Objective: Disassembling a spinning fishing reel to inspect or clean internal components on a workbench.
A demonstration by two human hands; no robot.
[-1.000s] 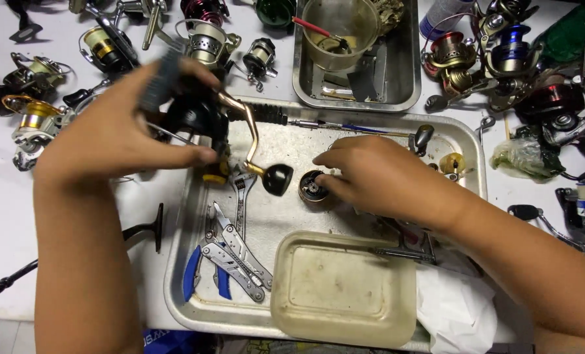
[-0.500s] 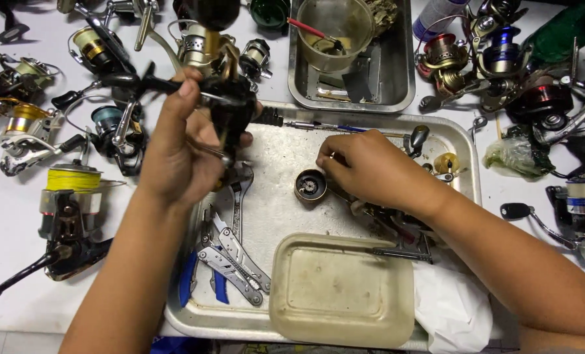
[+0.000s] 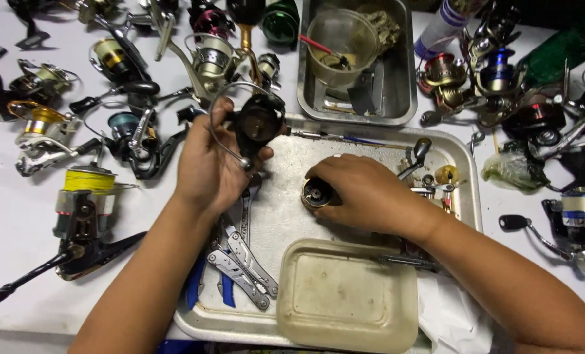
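We see the left hand raised over the far left part of the shallow metal tray, and it is closed around a black fishing reel body with a thin wire bail arm. The wire loop curves to the left of the reel body and ends near the fingers. The right hand rests low in the middle of the tray, and its fingers are together on a small round gold and black spool, which stands on the tray floor just left of the hand.

Near the left hand, on the near left part of the tray, lies a pair of folding metal pliers with blue handles. A cream rectangular plastic lid covers the near middle of the tray, and a white cloth lies at its right side. On the far right part of the tray we see several small loose metal parts.

Beyond the tray stands a deeper steel container with a clear plastic cup in it. The white bench carries many fishing reels on both sides; one big reel with yellow line on its spool lies on the left, and a reel with a blue spool lies on the right.
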